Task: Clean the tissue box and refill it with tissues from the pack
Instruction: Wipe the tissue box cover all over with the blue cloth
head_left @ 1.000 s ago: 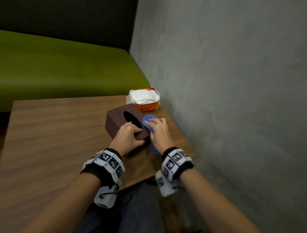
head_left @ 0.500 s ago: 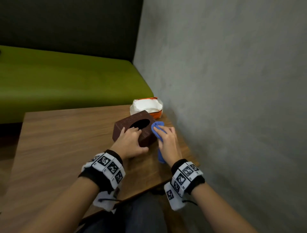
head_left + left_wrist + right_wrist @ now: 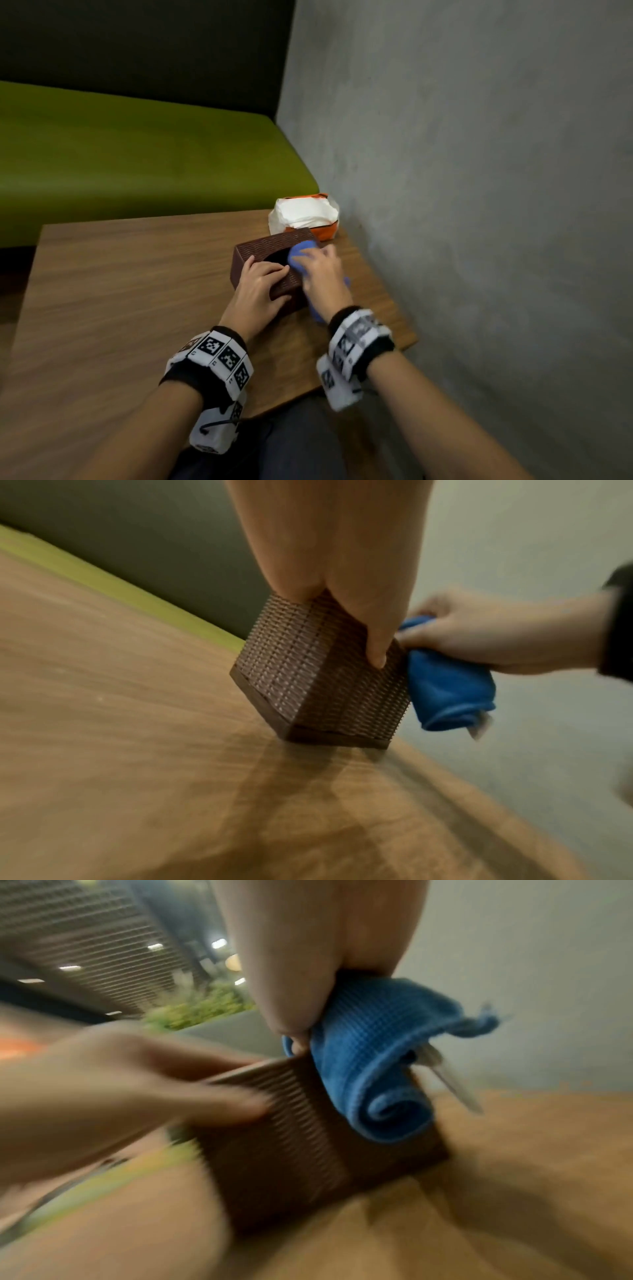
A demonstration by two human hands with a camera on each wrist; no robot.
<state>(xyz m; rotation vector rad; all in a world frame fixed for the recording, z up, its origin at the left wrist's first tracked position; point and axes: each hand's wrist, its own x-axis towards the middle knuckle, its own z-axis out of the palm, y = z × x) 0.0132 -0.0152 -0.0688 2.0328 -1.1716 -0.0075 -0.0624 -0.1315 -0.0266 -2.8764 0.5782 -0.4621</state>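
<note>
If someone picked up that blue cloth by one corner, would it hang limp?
Probably limp: the blue cloth curls into a soft roll below the right hand. Likely light, since a few fingers hold it. Its textured weave suggests it won't slip easily.

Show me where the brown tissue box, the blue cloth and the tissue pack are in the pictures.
brown tissue box (image 3: 284, 674), left wrist view, on its woven side wall.
blue cloth (image 3: 445, 685), left wrist view, on the rolled part below the right hand.
tissue pack (image 3: 303, 212), head view, on the white tissues at its top.

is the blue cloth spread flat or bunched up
Bunched up. The cloth is rolled into a wad in the right hand, its end curled in a spiral, pressed against the box.
</note>
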